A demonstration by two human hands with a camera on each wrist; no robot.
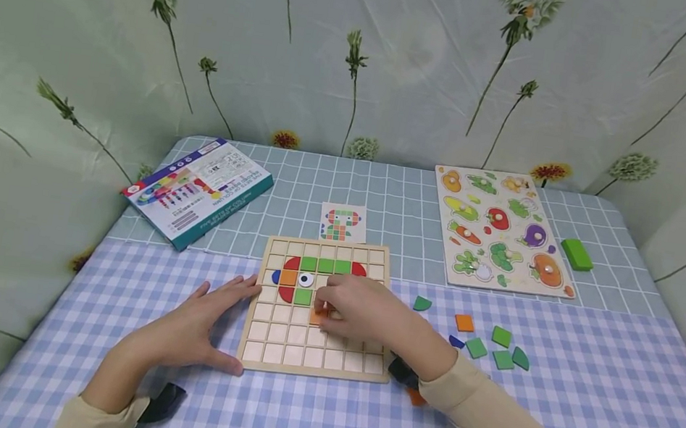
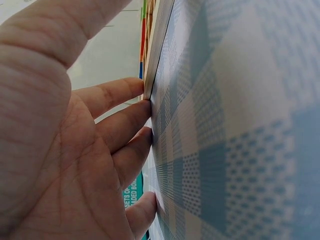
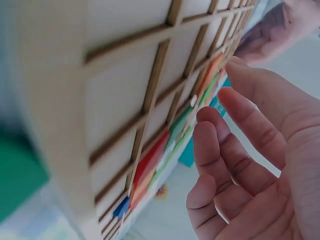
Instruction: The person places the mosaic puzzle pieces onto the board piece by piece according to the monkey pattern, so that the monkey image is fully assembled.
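- Orange square flat tile [image 1: 316, 317]: at a cell near the board's ctr; whether fully seated, I can't tell.
- R hand [image 1: 362, 310]: over that tile, thumb & fingertips close by; on my R wrist cam the digits are loosely bent, spread apart, grasping nothing.
- Pale wooden gridded board [image 1: 274, 353]: carries red rounded pcs, green squares, another orange square, a blue half-disc [image 1: 276, 276] & a white round eye pc [image 1: 305, 280].
- L hand [image 1: 196, 325]: relaxed, unclenched; I see its fingertips against the board's L edge, thumb by the lower-L corner.
- White pattern card w/ coloured figure [image 1: 344, 223]: just beyond the board's far edge.
- Loose flat coloured pcs [image 1: 501, 336]: R of board, green, orange & blue, on blue-and-white checked cloth [image 1: 587, 395].
- Printed cardboard box, teal-sided [image 1: 195, 189]: far L, angled.
- Pale veg. puzzle board w/ knobs [image 1: 515, 227]: far R; bright-green rectangular block [image 1: 577, 254] just beside it.
- Pale dandelion-print drape [image 1: 315, 35]: backdrop.
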